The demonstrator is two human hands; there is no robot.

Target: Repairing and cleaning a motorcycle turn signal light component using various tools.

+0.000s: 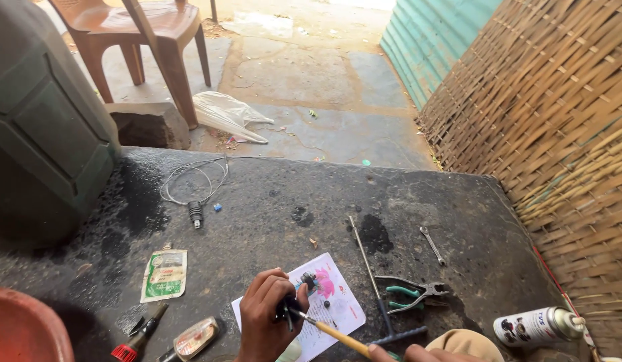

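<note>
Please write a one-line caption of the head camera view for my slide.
Left hand holds a small dark part over a paper sheet while right hand applies a yellow-handled tool.

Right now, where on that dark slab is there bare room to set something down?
Bare patches: between the cable and the spanner, and right of the spanner toward the woven wall. Crowded along the near edge: hands, paper, pliers, spray can.

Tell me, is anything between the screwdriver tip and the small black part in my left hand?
Nothing visible. The left hand holds the black part over the paper sheet, and the screwdriver, held by the right hand, has its tip right at the part.
</note>
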